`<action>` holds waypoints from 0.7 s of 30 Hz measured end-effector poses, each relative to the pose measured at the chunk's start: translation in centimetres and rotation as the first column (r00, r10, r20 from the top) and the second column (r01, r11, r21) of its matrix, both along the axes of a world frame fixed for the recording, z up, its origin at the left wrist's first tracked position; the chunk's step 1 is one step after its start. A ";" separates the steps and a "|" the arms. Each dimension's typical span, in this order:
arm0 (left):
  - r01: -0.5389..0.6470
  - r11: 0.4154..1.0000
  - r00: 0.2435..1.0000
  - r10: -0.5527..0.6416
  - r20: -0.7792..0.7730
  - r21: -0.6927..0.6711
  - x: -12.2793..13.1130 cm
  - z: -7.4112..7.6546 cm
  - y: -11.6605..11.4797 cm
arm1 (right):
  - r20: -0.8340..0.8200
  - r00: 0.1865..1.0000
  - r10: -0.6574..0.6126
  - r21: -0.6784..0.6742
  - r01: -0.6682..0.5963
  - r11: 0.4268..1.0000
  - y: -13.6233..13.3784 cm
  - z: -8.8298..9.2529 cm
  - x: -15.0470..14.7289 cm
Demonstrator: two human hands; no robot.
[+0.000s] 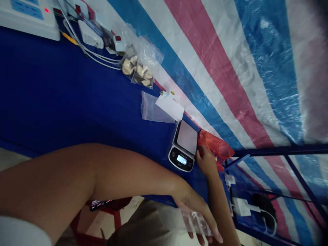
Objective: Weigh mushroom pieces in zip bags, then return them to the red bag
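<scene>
My left hand [201,213] hangs low at the bottom, its arm reaching in from the left. A clear plastic bag [176,218] is held in its fingers, which show partly through the film. Higher up, my right hand [207,161] has its fingers curled at the edge of a red plastic bag [217,145]. What lies inside the red bag is mostly hidden. Just left of that hand stands a digital kitchen scale [187,136] with a lit display and a bare weighing plate.
Behind the scale lie a white card [170,106] and a flat zip bag [156,111]. Two clear bags of pale dried slices [143,73] sit farther left, near cables and a power strip [30,20]. A striped tarp [205,44] walls the blue table. A red stool [117,218] stands below.
</scene>
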State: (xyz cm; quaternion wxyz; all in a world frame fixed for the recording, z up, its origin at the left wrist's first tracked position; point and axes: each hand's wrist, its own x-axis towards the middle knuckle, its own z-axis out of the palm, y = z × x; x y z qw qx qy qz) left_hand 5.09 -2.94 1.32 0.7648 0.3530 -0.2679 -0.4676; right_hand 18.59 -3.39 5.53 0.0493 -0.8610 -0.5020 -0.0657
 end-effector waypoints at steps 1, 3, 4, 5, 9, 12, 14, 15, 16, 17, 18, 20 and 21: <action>-0.020 1.000 1.000 0.020 -0.014 0.012 -0.2 0.2 0.4 | 0.017 1.000 0.000 0.012 0.000 1.000 0.5 -0.8 -0.3; -0.036 0.999 0.999 0.037 -0.023 0.029 -0.3 0.4 0.8 | 0.022 1.000 -0.009 0.042 0.008 0.999 0.5 -1.7 -1.1; -0.033 0.999 0.999 0.034 -0.024 0.033 -0.3 0.5 0.9 | 0.015 1.000 -0.010 0.062 0.009 0.998 0.1 -1.7 -1.4; -0.030 0.999 0.999 0.031 -0.025 0.033 -0.2 0.4 0.9 | -0.003 1.000 -0.013 0.088 0.013 0.996 -0.6 -1.5 -1.7; 0.032 0.999 0.998 -0.030 -0.056 0.040 0.7 0.1 0.3 | -0.024 0.974 -0.225 0.262 0.224 0.939 -4.6 2.2 0.4; 0.031 0.997 0.997 -0.026 -0.075 0.073 0.8 0.0 0.3 | 0.053 0.824 -0.563 0.033 0.563 0.826 -6.9 5.3 4.9; -0.015 0.996 0.994 0.024 -0.102 0.092 0.7 0.1 0.4 | 0.037 0.806 -0.590 -0.103 0.591 0.800 -7.3 5.8 7.7; -0.025 0.995 0.992 0.037 -0.121 0.099 0.6 0.2 0.6 | 0.038 0.803 -0.595 -0.145 0.593 0.792 -7.2 5.5 8.7; -0.020 0.994 0.990 0.035 -0.140 0.108 0.5 0.4 0.7 | 0.037 0.809 -0.587 -0.164 0.584 0.795 -6.9 5.0 9.4; -0.004 0.993 0.987 0.023 -0.157 0.118 0.4 0.5 0.8 | 0.043 0.812 -0.583 -0.181 0.580 0.794 -6.5 4.3 9.9; 0.011 0.992 0.985 0.011 -0.171 0.126 0.4 0.7 0.8 | 0.048 0.813 -0.580 -0.199 0.577 0.792 -6.0 3.5 10.1; 0.029 0.990 0.981 -0.002 -0.193 0.138 0.5 0.9 0.9 | 0.061 0.815 -0.577 -0.230 0.574 0.786 -5.2 2.1 10.0; 0.034 0.990 0.979 -0.005 -0.203 0.139 0.6 1.0 0.9 | 0.067 0.815 -0.576 -0.244 0.573 0.783 -5.0 1.6 9.9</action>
